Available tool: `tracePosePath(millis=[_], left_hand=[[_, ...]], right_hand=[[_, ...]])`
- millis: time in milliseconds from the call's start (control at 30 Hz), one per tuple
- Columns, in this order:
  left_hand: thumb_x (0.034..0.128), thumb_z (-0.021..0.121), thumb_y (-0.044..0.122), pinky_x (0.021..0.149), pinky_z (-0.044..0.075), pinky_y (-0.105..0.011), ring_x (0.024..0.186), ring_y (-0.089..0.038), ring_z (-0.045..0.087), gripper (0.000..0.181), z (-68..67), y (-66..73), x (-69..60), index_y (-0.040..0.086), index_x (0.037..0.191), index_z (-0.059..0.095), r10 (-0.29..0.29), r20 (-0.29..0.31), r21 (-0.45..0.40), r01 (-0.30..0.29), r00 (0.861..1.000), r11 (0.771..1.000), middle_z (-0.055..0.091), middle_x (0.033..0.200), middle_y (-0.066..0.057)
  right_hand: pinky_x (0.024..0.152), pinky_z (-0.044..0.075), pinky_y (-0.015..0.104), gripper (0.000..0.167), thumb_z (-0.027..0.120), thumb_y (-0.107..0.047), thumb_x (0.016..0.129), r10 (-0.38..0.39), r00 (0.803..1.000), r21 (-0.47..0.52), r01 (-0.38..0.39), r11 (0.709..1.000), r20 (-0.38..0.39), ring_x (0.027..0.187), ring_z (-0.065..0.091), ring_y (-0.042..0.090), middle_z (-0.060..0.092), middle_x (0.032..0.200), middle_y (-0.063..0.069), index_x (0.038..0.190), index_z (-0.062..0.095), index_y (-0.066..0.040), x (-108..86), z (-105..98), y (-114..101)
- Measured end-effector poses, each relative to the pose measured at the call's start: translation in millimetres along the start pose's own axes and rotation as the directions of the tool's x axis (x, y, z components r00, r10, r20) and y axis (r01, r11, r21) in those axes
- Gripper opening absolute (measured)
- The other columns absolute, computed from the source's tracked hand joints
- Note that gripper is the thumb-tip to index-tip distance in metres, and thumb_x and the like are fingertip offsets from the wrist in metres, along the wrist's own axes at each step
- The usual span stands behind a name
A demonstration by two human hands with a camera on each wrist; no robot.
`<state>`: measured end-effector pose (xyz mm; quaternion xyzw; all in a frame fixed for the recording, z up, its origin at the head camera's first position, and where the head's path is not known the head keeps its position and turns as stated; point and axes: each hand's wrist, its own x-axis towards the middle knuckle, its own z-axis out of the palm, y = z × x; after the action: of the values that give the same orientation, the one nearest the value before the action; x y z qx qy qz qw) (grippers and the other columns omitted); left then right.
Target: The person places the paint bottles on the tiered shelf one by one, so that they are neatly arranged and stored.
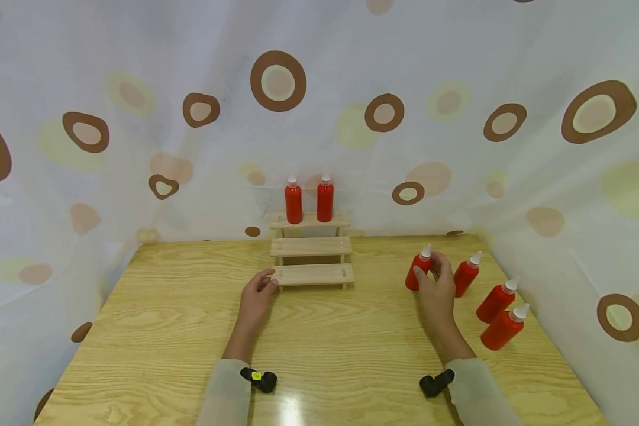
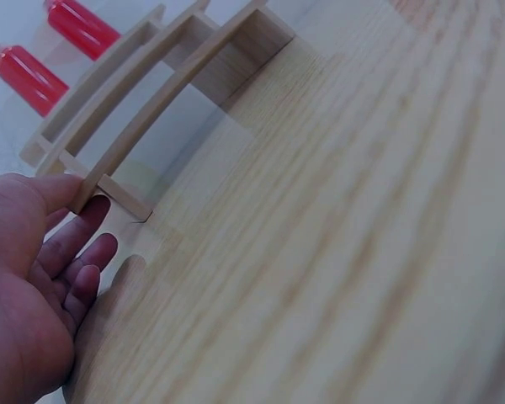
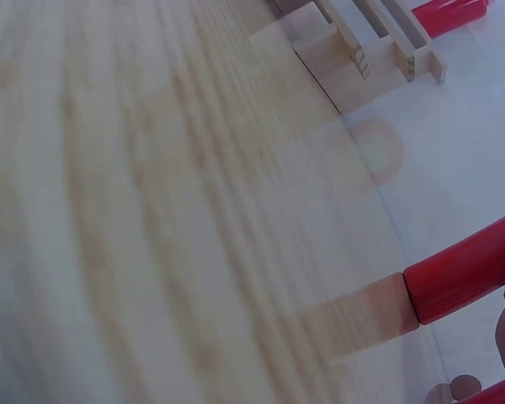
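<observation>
Right hand [image 1: 438, 290] holds a red squeeze bottle [image 1: 413, 273] with white nozzle, thumb on near side, fingers curled round behind; bottle is at right of the wood-grain table [image 1: 319, 355], well apart from the three-tier wooden rack [image 1: 312, 274], slightly tilted; left hand [image 1: 257, 293] pinches the left end of the rack's lowest, nearest tier, thumb above, index finger below, other fingers loosely bent; two matching bottles [image 1: 325, 202] stand side by side on the top, far tier; three more bottles [image 1: 495, 303] stand at far right, beyond the right hand.

Bottle looks light to moderate if filled, smooth and a bit slippery, walls probably soft enough to dent; best hold is mid-body, light squeeze, off the narrow nozzle; rack looks stiff and light, likely to slide if bumped, so gripping a tier end makes sense.

Right fingertips mostly hidden behind the bottle, and cut off in the right wrist view; can't tell if its base touches the table; fill level unclear.
</observation>
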<state>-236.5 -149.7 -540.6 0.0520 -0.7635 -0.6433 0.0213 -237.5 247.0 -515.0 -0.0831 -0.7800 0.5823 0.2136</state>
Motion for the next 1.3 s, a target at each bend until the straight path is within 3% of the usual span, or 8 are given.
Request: tracePosePath(millis=[433, 600, 700, 933, 1067, 1300], left_hand=[[0.1034, 0.059, 0.027, 0.103, 0.044, -0.049, 0.127, -0.032, 0.051, 0.041, 0.2, 2.4, -0.9, 0.013, 0.142, 0.057, -0.008, 0.018, -0.016, 0.008, 1.0, 1.0, 0.055, 0.139, -0.02], [0.1031, 0.06, 0.028, 0.102, 0.045, -0.047, 0.126, -0.031, 0.052, 0.039, -0.2, 1.9, 0.0, 0.015, 0.14, 0.059, -0.011, 0.012, -0.014, 0.011, 1.0, 1.0, 0.056, 0.138, -0.018], [0.1031, 0.06, 0.028, 0.101, 0.046, -0.047, 0.125, -0.03, 0.053, 0.037, -0.6, 1.1, -0.1, 0.016, 0.138, 0.06, -0.005, 0.007, -0.004, 0.005, 1.0, 1.0, 0.058, 0.136, -0.017], [0.103, 0.06, 0.026, 0.102, 0.045, -0.047, 0.125, -0.029, 0.053, 0.035, -1.0, 0.8, -1.1, 0.017, 0.137, 0.061, 0.006, 0.011, -0.011, -0.006, 1.0, 1.0, 0.058, 0.135, -0.016], [0.1032, 0.059, 0.026, 0.102, 0.045, -0.047, 0.125, -0.029, 0.053, 0.035, -1.3, 0.7, -0.9, 0.016, 0.137, 0.061, 0.012, 0.012, -0.006, -0.012, 1.0, 1.0, 0.058, 0.135, -0.016], [0.1025, 0.061, 0.025, 0.101, 0.046, -0.047, 0.124, -0.03, 0.053, 0.035, -0.4, 0.5, 0.2, 0.015, 0.136, 0.062, 0.012, 0.001, -0.003, -0.012, 1.0, 1.0, 0.058, 0.135, -0.017]], right_hand=[[0.114, 0.039, 0.048, 0.051, 0.066, -0.022, 0.099, -0.016, 1.0, -0.02, 0.015, 1.0, -0.011, 0.132, 0.051, 0.026, 0.054, 0.143, 0.009, 0.146, 0.047, -0.015, -2.7, 4, -9], [0.113, 0.04, 0.046, 0.052, 0.068, -0.022, 0.098, -0.07, 0.997, -0.01, 0.07, 0.997, 0.01, 0.13, 0.052, 0.025, 0.056, 0.14, 0.009, 0.145, 0.048, -0.014, -2.4, 9, -16], [0.113, 0.041, 0.045, 0.053, 0.07, -0.016, 0.096, -0.127, 0.992, 0.001, 0.127, 0.992, 0.024, 0.128, 0.053, 0.027, 0.057, 0.139, 0.012, 0.144, 0.048, -0.01, -2.3, 13, -23], [0.112, 0.042, 0.043, 0.055, 0.071, -0.016, 0.095, -0.179, 0.98, 0.053, 0.175, 0.983, 0.084, 0.126, 0.053, 0.023, 0.058, 0.138, 0.01, 0.145, 0.048, -0.01, -3.7, 25, -44], [0.112, 0.042, 0.045, 0.055, 0.069, -0.009, 0.096, -0.185, 0.973, 0.073, 0.176, 0.982, 0.136, 0.128, 0.052, 0.026, 0.056, 0.139, 0.016, 0.145, 0.046, -0.003, -9.9, 32, -70], [0.11, 0.044, 0.042, 0.054, 0.071, -0.013, 0.095, -0.248, 0.951, 0.129, 0.227, 0.965, 0.186, 0.127, 0.053, 0.024, 0.057, 0.137, 0.013, 0.144, 0.049, -0.007, -1.6, 59, -72]])
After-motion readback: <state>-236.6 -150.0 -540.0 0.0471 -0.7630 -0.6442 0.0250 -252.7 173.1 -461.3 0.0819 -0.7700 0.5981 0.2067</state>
